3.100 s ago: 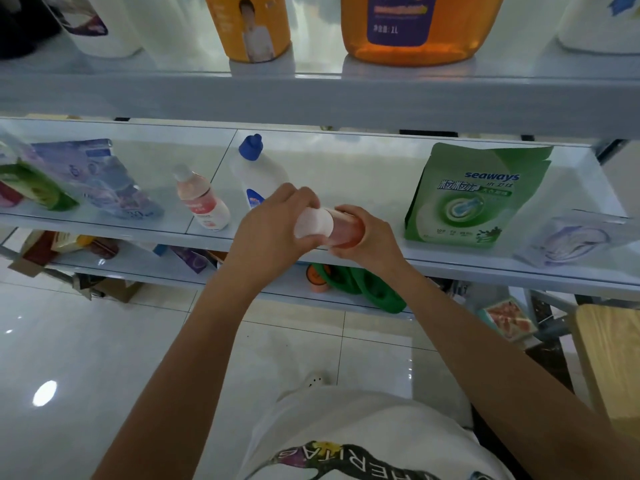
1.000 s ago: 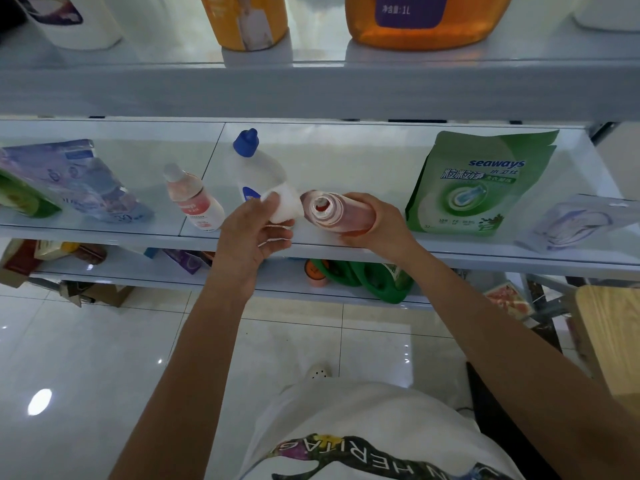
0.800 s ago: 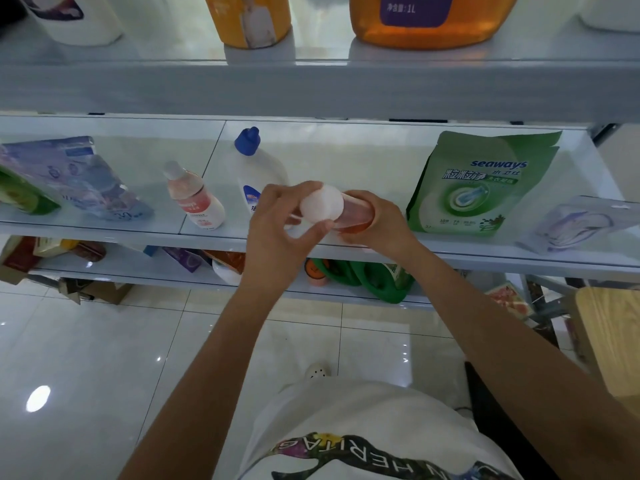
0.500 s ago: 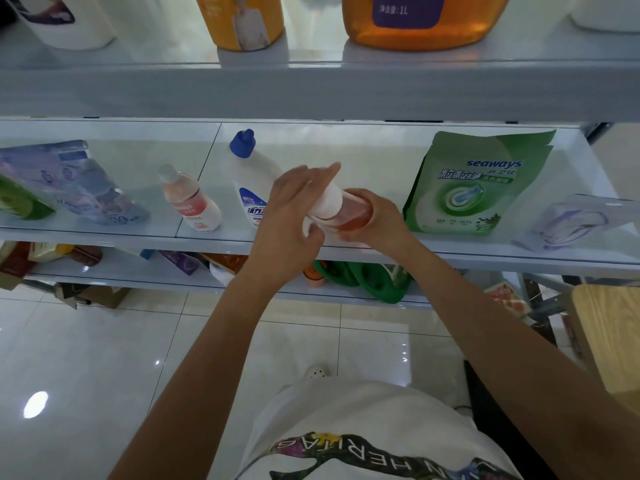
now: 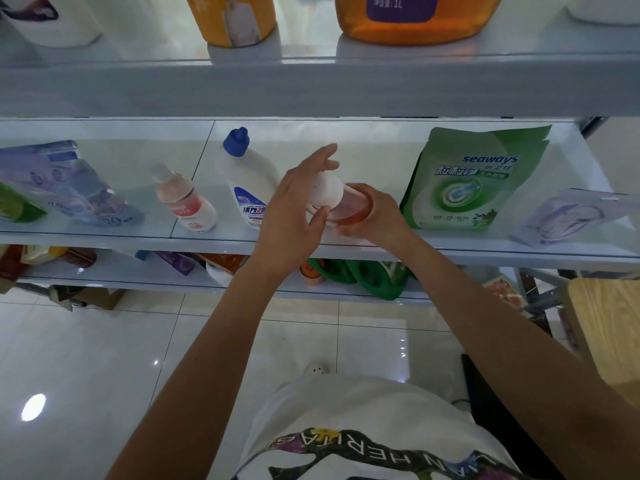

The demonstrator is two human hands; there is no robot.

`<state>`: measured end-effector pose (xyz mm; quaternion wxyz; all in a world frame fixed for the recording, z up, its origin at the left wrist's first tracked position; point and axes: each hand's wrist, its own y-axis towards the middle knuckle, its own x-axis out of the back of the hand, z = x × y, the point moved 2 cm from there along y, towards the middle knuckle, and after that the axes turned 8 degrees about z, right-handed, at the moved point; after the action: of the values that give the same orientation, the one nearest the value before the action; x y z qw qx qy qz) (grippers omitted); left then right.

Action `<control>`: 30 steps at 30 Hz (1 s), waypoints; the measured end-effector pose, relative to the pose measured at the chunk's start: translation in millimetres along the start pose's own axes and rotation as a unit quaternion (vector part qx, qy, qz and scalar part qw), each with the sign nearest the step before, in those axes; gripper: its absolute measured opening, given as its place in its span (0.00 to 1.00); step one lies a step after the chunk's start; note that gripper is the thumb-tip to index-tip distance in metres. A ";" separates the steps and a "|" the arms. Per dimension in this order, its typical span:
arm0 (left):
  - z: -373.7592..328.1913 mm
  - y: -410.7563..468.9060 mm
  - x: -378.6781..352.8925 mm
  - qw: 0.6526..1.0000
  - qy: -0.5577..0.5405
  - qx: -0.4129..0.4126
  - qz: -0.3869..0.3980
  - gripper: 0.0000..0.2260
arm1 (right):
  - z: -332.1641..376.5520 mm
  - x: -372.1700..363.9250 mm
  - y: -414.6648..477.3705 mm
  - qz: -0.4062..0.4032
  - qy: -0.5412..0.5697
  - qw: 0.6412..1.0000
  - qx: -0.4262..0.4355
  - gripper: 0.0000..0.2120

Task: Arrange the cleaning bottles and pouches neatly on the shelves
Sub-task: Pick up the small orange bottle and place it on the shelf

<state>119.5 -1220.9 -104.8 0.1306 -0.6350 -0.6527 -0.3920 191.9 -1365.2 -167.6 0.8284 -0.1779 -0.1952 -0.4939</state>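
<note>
The bottle [image 5: 353, 207] hung tilted over the shelf's [image 5: 450, 245] front lip, cap [image 5: 325, 194] aimed at 10 o'clock and base at 4, between the blue-capped bottle [image 5: 249, 181] at 9 and the pouch [image 5: 474, 181] at 3. The right hand [image 5: 377, 220] was wrapped round its body. The left hand [image 5: 294, 216], nearer the cap, had fingers straight, palm and thumb touching it. Standing it upright looked next.
</note>
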 end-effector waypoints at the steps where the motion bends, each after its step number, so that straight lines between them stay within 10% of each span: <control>1: 0.8 2.4 0.4 1.000 -0.014 -0.005 0.007 0.30 | 0.3 0.2 0.6 0.000 0.002 1.000 -0.003 0.33; 12: -4.1 18.2 18.6 0.990 -0.048 0.095 -0.091 0.18 | 20.7 -1.2 -18.7 -0.073 0.044 0.996 -0.028 0.29; 19: -8.9 24.6 16.3 0.942 -0.300 0.007 0.149 0.18 | 21.1 5.7 -70.7 -0.096 0.091 0.988 -0.074 0.27; 30: -53.6 28.6 8.1 0.931 -0.331 -0.073 0.137 0.30 | 42.7 23.6 -115.4 -0.172 0.118 0.976 -0.067 0.27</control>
<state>127.3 -1254.6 -54.2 -0.0874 -0.8197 -0.5351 -0.1846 93.4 -1413.8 -107.3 0.7342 -0.1372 -0.0898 -0.6588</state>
